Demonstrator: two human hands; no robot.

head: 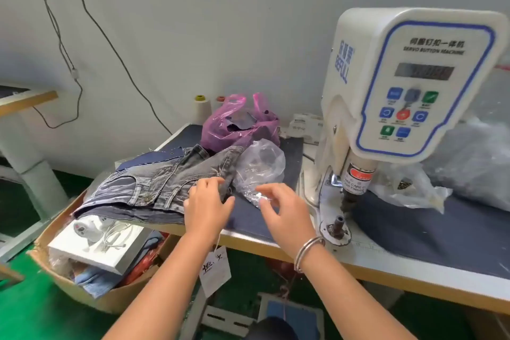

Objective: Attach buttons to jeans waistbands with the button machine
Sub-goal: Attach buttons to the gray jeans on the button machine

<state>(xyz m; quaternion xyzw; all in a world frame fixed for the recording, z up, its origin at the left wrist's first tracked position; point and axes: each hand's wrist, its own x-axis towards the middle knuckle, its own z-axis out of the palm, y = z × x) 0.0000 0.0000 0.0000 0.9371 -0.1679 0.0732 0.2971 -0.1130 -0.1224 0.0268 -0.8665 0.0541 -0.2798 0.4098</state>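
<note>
Grey wall backs a dark tabletop [414, 232] with the white button machine [408, 85] standing at its right. Jeans [162, 185] lie folded at the tabletop's left end, one metal button [148, 197] showing on the waistband. The left hand [207, 205] rests on the jeans' right edge, fingers curled into the denim. The right hand [284, 211] hovers just beside it over a clear bag [259, 165], fingers spread and holding nothing. A pink bag [240, 124] sits behind.
</note>
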